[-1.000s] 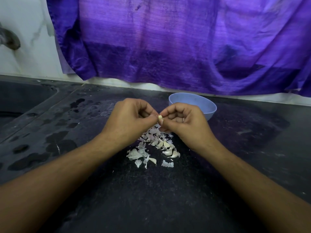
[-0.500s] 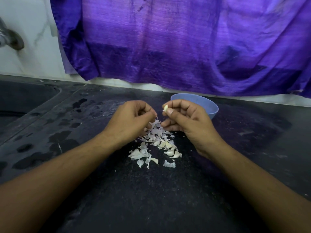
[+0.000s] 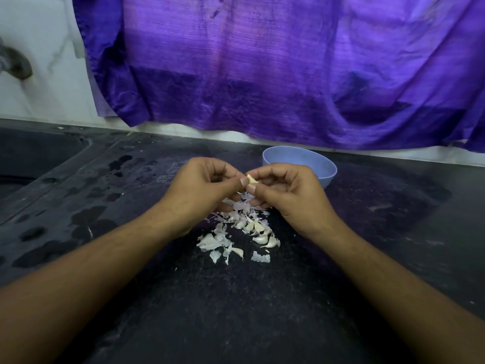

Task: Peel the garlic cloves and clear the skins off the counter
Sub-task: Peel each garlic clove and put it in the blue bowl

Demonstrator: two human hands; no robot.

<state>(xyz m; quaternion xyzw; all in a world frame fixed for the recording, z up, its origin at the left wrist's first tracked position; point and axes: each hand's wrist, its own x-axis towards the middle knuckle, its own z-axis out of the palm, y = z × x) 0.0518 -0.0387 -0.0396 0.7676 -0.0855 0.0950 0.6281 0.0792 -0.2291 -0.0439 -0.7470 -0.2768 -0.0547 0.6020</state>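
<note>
I find left hand (image 3: 202, 187) and right hand (image 3: 286, 191) both pinching one garlic clove (image 3: 252, 179); I advise thumbnail peeling directly above the skins (image 3: 236, 232).

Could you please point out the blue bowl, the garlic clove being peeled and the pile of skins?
blue bowl (image 3: 296, 158), head view, inner far wall.
garlic clove (image 3: 252, 179), head view, its exposed pale tip.
pile of skins (image 3: 208, 241), head view, large flake at its left.

Two hands (image 3: 207, 191), one held clove (image 3: 252, 179), one bowl (image 3: 329, 174) — many skins (image 3: 210, 241)
</note>
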